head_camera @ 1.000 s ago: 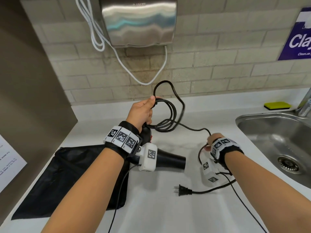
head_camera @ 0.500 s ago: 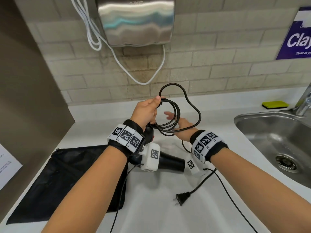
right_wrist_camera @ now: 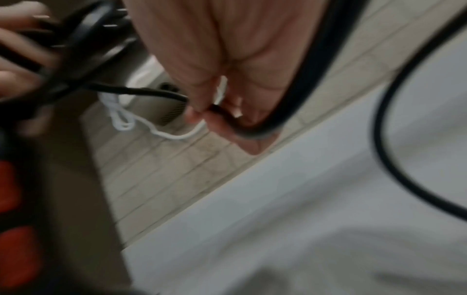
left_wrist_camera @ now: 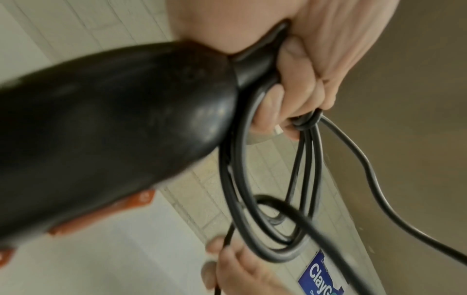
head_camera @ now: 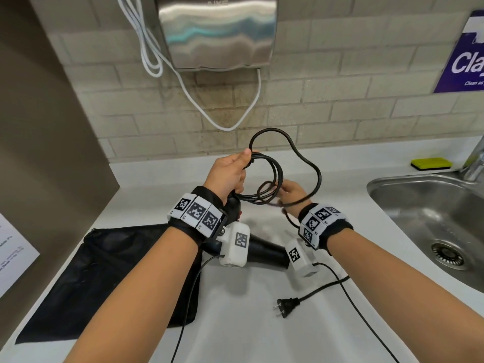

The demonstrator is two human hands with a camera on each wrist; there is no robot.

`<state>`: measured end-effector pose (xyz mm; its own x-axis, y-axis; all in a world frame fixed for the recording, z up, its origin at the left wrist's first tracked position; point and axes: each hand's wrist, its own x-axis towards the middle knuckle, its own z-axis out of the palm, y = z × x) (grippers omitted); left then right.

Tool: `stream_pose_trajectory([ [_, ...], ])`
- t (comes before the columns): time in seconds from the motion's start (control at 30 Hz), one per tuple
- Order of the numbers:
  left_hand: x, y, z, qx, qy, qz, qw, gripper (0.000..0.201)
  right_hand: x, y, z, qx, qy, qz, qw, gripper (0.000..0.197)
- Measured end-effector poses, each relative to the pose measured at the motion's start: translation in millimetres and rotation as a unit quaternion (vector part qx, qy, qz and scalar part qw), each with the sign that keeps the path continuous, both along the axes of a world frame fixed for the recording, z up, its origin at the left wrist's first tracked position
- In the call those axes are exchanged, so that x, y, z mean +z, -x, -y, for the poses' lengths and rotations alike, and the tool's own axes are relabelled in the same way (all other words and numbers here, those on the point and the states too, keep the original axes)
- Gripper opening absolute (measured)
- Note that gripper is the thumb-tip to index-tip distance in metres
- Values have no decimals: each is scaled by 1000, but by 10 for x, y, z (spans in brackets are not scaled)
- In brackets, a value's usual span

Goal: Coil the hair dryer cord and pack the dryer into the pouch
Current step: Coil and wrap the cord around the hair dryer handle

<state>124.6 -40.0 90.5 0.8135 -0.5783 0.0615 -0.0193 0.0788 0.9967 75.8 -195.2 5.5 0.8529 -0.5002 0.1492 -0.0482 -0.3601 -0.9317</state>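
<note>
My left hand (head_camera: 230,171) grips the black hair dryer (head_camera: 264,254) by the end of its handle and pinches several loops of its black cord (head_camera: 272,176) under the thumb. The wrist view shows the dryer body (left_wrist_camera: 106,127) close up with the coils (left_wrist_camera: 298,199) hanging from my left fingers (left_wrist_camera: 298,83). My right hand (head_camera: 292,193) sits just right of the coils and pinches a run of cord (right_wrist_camera: 227,117) between thumb and fingers. The plug (head_camera: 286,306) lies on the counter near me. The black pouch (head_camera: 104,279) lies flat at the left, under my left forearm.
A steel sink (head_camera: 432,226) with a faucet (head_camera: 475,163) is at the right, with a yellow sponge (head_camera: 430,163) behind it. A steel dispenser (head_camera: 217,32) with a white cord (head_camera: 222,121) hangs on the tiled wall. A brown partition (head_camera: 39,153) stands at the left.
My right hand rose from the counter's right side to the coils, bringing cord with it. The loop above the left hand grew larger and the plug's tail slid closer.
</note>
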Motion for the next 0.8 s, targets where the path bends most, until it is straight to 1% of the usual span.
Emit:
stream_pose_trajectory([
  [0.07, 11, -4, -24, 20, 16, -13, 1000, 38, -67, 63, 168, -86, -54, -61, 993, 21],
  [0.1, 16, -6, -30, 26, 23, -17, 999, 39, -77, 107, 234, -116, -81, -82, 987, 20],
  [0.2, 21, 0, -38, 30, 39, -24, 998, 36, -86, 144, 364, -180, -148, -97, 968, 23],
  [0.3, 21, -3, -52, 33, 47, -29, 998, 37, -127, 175, 446, -222, -231, -133, 938, 20],
  [0.33, 20, -9, -65, 36, 45, -28, 998, 36, -139, 196, 475, -227, -219, -145, 938, 19],
  [0.4, 21, -23, -87, 45, 36, -20, 998, 35, -151, 237, 493, -207, -80, -183, 958, 19],
  [0.43, 21, -33, -89, 47, 32, -14, 998, 35, -115, 262, 461, -196, -10, -184, 963, 22],
  [0.47, 17, -41, -84, 47, 27, -7, 999, 33, -65, 264, 407, -184, 33, -162, 969, 28],
  [0.53, 3, -44, -61, 41, 19, 10, 999, 24, 73, 247, 231, -154, 55, -78, 984, 32],
  [0.6, -7, -40, -25, 37, 13, 23, 999, 19, 245, 185, 30, -138, 56, 31, 988, 32],
  [0.67, -19, -40, 6, 35, 7, 31, 999, 19, 437, 150, -153, -117, 33, 129, 984, 32],
  [0.73, -19, -34, 23, 29, 1, 38, 999, 19, 607, 138, -271, -95, 23, 209, 973, 30],
  [0.8, -16, -32, 45, 20, -12, 44, 999, 26, 714, 127, -309, -93, 47, 242, 965, 26],
])
